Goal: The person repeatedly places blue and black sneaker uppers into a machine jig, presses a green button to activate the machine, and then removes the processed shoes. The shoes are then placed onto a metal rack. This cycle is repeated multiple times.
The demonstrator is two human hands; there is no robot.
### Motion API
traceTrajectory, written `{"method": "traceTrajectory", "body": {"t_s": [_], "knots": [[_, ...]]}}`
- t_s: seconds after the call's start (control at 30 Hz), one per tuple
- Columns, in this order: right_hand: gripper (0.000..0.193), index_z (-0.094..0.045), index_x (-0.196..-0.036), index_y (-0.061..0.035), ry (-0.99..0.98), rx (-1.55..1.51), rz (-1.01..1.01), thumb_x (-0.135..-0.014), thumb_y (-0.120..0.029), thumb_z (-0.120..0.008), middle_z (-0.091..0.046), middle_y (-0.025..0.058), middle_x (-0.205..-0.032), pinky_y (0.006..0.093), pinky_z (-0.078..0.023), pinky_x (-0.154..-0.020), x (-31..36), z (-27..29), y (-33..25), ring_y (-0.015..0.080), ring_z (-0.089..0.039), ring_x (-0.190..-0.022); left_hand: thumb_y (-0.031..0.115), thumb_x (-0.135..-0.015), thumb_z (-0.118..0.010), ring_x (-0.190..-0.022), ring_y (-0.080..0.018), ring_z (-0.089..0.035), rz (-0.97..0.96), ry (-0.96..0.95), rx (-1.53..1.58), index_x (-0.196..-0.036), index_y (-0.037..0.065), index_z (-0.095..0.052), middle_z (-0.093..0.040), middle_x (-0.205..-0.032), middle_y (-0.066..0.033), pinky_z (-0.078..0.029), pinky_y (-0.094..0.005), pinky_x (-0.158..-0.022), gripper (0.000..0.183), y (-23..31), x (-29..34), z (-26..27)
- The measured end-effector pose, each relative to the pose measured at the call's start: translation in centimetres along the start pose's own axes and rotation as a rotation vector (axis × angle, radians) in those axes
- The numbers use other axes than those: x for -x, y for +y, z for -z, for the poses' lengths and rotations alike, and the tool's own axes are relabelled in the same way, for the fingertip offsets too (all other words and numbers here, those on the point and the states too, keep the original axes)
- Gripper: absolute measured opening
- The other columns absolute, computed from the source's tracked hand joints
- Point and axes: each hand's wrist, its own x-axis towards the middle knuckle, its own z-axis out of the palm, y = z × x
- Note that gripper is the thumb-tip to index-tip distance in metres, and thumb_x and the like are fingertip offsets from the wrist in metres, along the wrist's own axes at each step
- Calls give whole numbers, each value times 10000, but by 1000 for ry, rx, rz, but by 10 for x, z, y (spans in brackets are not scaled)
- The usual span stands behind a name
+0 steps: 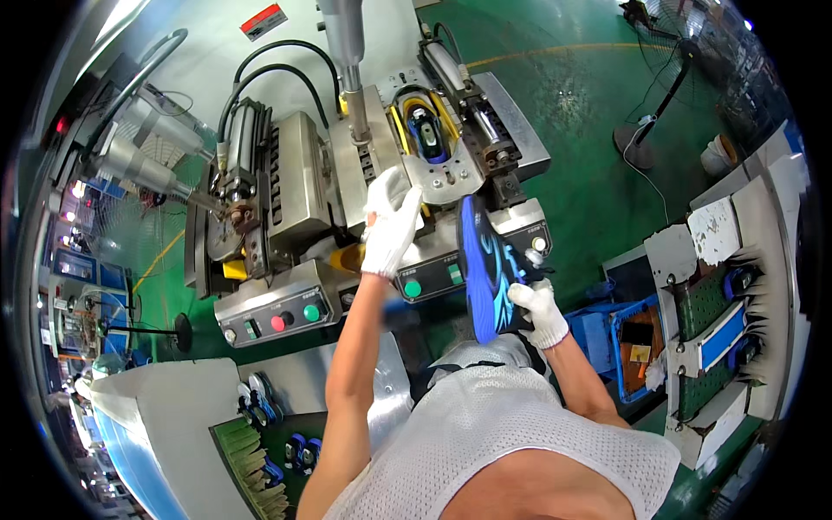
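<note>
I see green floor [563, 104] and a fan [664, 94] upper right, a metal machine [299, 178] upper middle. Mid-frame, my right hand [539, 315] grips a blue shoe [485, 269], hiding part of a panel [433, 279]; my left hand [392, 224] is spread.

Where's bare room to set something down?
Bare: the silver metal tabletop between dark blue shoes and the left forearm; the grey metal plate between a silver cylinder and green floor. Crowded: before the grey button panel, where the white-gloved right hand grips a blue sneaker.
</note>
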Motion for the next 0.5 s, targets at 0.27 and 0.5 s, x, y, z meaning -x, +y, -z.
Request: {"method": "traceTrajectory", "body": {"t_s": [0.27, 0.5], "knots": [[208, -604, -722, -98, 263, -131, 147, -789, -235, -746, -500, -84, -604, 224, -304, -422, -13, 71, -32, 29, -409, -462, 403, -822, -733, -1261, -419, -560, 397, -20, -348, -1233, -39, -566, -589, -1311, -306, -448, -458, -1060, 627, -62, -184, -133], [554, -597, -1300, -94, 307, -157, 44, -786, -178, -786, -529, -99, -743, 210, -350, -483, -13, 77, -41, 16, -429, -541, 332, -775, -713, -1187, -435, -610, 467, 6, -629, -1251, 11, -467, -606, -1249, -272, -462, -545, -1008, 625, -135, -240, -159]]}}
